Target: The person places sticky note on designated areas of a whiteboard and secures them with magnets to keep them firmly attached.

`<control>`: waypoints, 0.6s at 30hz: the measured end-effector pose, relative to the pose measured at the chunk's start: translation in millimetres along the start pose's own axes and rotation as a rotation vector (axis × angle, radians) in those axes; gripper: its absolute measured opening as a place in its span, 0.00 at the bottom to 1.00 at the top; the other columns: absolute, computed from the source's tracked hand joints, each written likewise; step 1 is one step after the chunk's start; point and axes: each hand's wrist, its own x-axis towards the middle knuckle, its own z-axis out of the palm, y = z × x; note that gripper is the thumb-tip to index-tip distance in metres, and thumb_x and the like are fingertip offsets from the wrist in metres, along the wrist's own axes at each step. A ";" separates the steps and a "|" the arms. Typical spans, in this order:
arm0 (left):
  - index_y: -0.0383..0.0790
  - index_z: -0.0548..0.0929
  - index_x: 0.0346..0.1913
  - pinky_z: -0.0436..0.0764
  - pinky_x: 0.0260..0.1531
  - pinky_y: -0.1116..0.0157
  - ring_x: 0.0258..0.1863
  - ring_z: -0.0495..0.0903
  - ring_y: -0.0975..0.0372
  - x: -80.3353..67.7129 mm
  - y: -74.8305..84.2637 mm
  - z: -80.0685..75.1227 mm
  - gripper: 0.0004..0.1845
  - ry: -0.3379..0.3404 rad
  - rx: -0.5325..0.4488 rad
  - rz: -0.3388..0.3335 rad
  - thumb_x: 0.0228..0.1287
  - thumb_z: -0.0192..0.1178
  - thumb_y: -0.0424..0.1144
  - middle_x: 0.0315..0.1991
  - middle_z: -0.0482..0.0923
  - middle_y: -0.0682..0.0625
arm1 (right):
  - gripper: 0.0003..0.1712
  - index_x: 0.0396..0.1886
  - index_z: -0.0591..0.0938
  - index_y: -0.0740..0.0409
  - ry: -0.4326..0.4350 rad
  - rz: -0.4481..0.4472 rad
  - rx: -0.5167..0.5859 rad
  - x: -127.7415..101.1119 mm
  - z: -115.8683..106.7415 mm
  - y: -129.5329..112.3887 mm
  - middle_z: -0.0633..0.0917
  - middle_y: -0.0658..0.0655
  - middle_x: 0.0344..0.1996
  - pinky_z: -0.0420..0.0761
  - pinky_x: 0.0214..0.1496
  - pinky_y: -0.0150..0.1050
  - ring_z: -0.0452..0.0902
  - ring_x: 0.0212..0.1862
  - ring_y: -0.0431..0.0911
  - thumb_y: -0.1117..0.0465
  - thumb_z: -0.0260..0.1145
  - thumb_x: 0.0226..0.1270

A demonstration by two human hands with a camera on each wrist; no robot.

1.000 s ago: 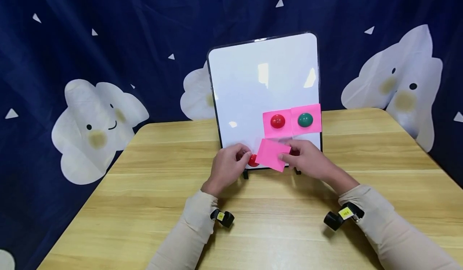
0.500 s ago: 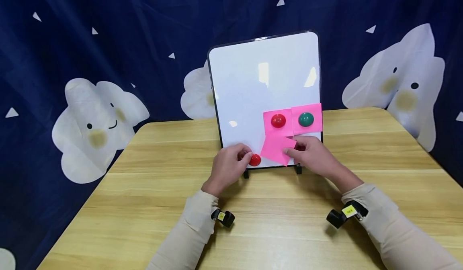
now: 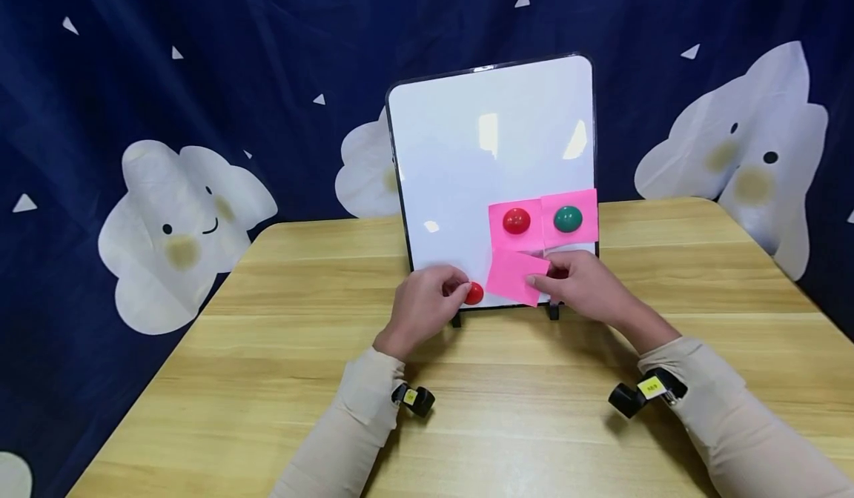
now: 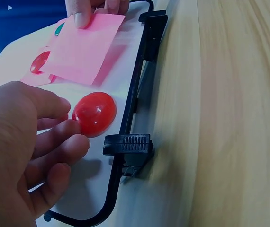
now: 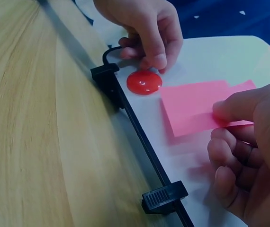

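A small whiteboard (image 3: 467, 150) stands on black feet on the wooden table (image 3: 280, 379). My left hand (image 3: 427, 307) has its curled fingertips against the left edge of a loose red magnet (image 3: 474, 293) (image 4: 94, 113) (image 5: 144, 82) low on the board. My right hand (image 3: 582, 287) (image 5: 248, 142) pinches a pink sticky note (image 3: 515, 276) (image 4: 83, 45) (image 5: 196, 106) and holds it flat to the board, just right of that magnet. Above it, two more pink notes are pinned, one by a red magnet (image 3: 517, 221) and one by a green magnet (image 3: 568, 218).
A dark blue cloth with white cloud faces (image 3: 180, 224) hangs behind the table. The board's black clip feet (image 4: 128, 144) (image 5: 166, 196) stand on the wood near my hands. Bare wood lies to the left, to the right and in front.
My right hand has moved the pink note up and a little right against the board, which uncovers the lower red magnet. My left hand has stayed by that magnet.
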 end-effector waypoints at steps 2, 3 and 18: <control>0.49 0.89 0.36 0.77 0.30 0.69 0.29 0.77 0.71 0.1 -0.4 0.3 0.03 -0.003 0.021 0.005 0.65 0.67 0.42 0.30 0.82 0.63 | 0.10 0.33 0.85 0.58 0.002 0.006 -0.020 0.2 -0.5 -0.2 0.81 0.60 0.25 0.72 0.25 0.37 0.73 0.27 0.50 0.56 0.70 0.68; 0.49 0.89 0.36 0.76 0.30 0.69 0.29 0.77 0.71 0.1 -0.7 0.5 0.03 -0.003 0.035 0.007 0.65 0.67 0.42 0.30 0.82 0.63 | 0.10 0.33 0.85 0.58 0.003 0.010 -0.033 0.3 -0.8 -0.3 0.81 0.59 0.24 0.72 0.25 0.37 0.73 0.26 0.50 0.55 0.70 0.67; 0.48 0.87 0.37 0.74 0.25 0.70 0.27 0.73 0.69 -2.2 6.3 -0.3 0.07 -0.004 0.243 0.081 0.62 0.71 0.46 0.30 0.78 0.58 | 0.14 0.22 0.78 0.55 0.085 0.004 -0.248 2.7 0.5 -0.2 0.77 0.51 0.18 0.69 0.26 0.38 0.70 0.25 0.48 0.59 0.71 0.66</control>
